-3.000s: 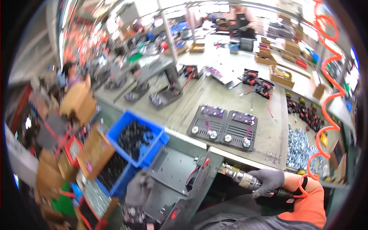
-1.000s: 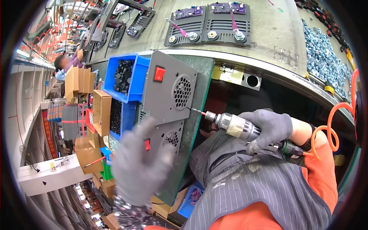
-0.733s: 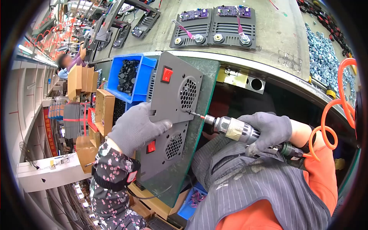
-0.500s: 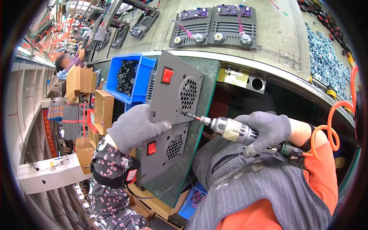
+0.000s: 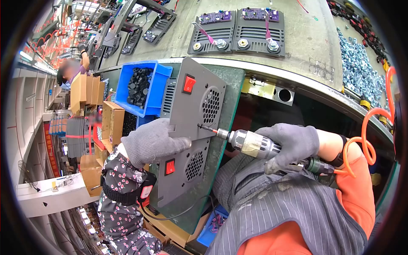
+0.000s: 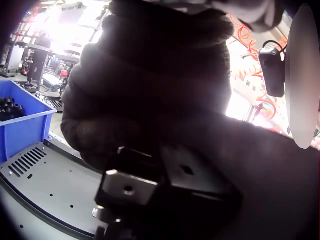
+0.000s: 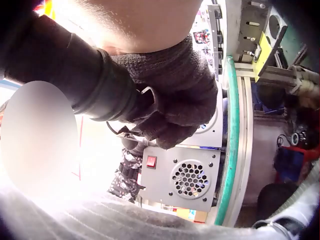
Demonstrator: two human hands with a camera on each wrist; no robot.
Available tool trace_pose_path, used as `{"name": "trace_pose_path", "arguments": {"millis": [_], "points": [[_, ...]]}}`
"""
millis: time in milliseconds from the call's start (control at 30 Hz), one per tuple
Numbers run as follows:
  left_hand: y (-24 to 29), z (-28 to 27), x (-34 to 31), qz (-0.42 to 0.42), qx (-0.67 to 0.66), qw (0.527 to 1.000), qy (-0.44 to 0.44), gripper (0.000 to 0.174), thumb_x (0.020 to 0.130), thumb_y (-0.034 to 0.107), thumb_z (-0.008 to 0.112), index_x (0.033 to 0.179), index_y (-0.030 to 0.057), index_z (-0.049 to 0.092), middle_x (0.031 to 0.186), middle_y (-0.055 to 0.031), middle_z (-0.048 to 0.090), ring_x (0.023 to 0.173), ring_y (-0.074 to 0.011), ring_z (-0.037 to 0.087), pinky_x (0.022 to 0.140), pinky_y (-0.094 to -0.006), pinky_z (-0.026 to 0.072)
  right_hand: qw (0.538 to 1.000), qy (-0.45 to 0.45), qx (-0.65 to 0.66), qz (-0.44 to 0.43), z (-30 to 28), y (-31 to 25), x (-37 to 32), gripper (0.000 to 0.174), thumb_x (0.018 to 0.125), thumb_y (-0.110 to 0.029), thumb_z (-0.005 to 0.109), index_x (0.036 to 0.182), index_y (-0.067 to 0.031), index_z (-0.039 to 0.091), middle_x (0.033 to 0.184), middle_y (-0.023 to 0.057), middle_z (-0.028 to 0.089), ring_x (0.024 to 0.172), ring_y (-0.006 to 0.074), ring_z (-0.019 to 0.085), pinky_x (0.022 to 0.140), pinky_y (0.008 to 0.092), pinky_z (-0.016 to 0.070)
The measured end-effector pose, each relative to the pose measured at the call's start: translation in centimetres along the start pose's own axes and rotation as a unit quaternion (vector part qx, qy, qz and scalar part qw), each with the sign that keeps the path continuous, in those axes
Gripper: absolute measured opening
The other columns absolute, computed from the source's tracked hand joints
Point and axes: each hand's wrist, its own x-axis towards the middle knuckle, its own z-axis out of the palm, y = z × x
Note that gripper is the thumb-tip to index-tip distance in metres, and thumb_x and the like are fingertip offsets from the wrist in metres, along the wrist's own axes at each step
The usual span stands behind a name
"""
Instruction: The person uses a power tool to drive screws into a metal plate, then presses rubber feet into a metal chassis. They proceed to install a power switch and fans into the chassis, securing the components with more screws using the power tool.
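Note:
My gloved left hand (image 5: 155,143) grips the inner edge of the upper grey panel (image 5: 191,100), thumb across its face and fingers partly hidden. This panel carries a red switch (image 5: 189,84) and a honeycomb vent. Below it, a similar lower panel (image 5: 182,176) also shows in the right wrist view (image 7: 162,185). My gloved right hand (image 5: 293,146) holds a pneumatic screwdriver (image 5: 255,144) by its body, its thin bit at a small hole near the upper panel's lower edge. In the left wrist view the glove (image 6: 145,75) is dark and close.
Blue bins (image 5: 157,91) of black parts stand left of the panels, beside cardboard boxes (image 5: 112,123). Two slotted plates (image 5: 258,36) with purple boards lie on the bench. An orange coiled hose (image 5: 364,123) hangs at the right, near many metal parts (image 5: 361,72). Another person is at the far left.
The view has turned down onto the panels. My left hand has come to the upper panel's edge and grips it. The screwdriver has shifted slightly left, its bit now at the small hole.

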Motion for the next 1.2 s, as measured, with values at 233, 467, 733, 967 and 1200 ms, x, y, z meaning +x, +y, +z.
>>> {"name": "trace_pose_path", "arguments": {"millis": [233,467,733,967,1200], "points": [[0.5,0.2,-0.1,-0.013,0.029,0.999,0.028,0.047,0.082,0.029,0.064,0.119,0.0025,0.055,0.106,-0.0126,0.063,0.097,-0.0207,0.059,0.083,-0.0338,0.0478,0.979,-0.049,0.193,0.041,-0.8,-1.4,0.1,0.061,0.069,-0.029,0.080,0.112,0.0043,0.051,0.090,0.0071,0.061,0.081,0.0149,0.057,0.070,0.0300,0.0477],[-1.1,0.6,0.4,0.009,0.053,0.997,0.064,0.039,0.081,0.025,0.064,0.111,0.0005,0.060,0.100,-0.0149,0.065,0.088,-0.0235,0.061,0.079,-0.0332,0.0483,0.999,0.011,-0.052,0.003,-0.6,-1.7,0.4,0.064,0.066,-0.043,0.075,0.104,0.0049,0.058,0.094,0.0173,0.063,0.090,0.0262,0.060,0.080,0.0340,0.0458],[3.9,4.5,-6.2,0.028,0.182,0.877,0.444,0.044,0.081,0.044,0.061,0.103,0.0052,0.064,0.090,-0.0179,0.065,0.079,-0.0317,0.064,0.068,-0.0371,0.0498,0.984,0.020,-0.153,-0.087,-0.2,1.2,-0.9,0.059,0.068,-0.045,0.076,0.104,-0.0013,0.060,0.094,0.0161,0.064,0.087,0.0266,0.062,0.078,0.0352,0.0477],[-5.2,16.5,0.3,0.193,-0.548,0.813,-0.017,0.039,0.087,0.015,0.054,0.124,0.0033,0.051,0.101,-0.0060,0.061,0.077,-0.0116,0.053,0.064,-0.0228,0.0451,0.993,-0.043,-0.107,0.033,3.1,8.2,1.9,0.071,0.074,-0.044,0.072,0.123,0.0008,0.048,0.102,0.0130,0.064,0.092,0.0222,0.060,0.082,0.0340,0.0470],[-8.3,23.2,7.0,0.147,-0.802,0.579,0.020,0.031,0.093,0.011,0.046,0.123,0.0072,0.052,0.091,-0.0008,0.058,0.064,-0.0073,0.047,0.051,-0.0183,0.0387,0.977,0.005,-0.199,0.075,4.5,6.3,1.3,0.070,0.073,-0.055,0.065,0.117,-0.0029,0.050,0.095,0.0215,0.063,0.091,0.0370,0.060,0.079,0.0408,0.0462]]}}
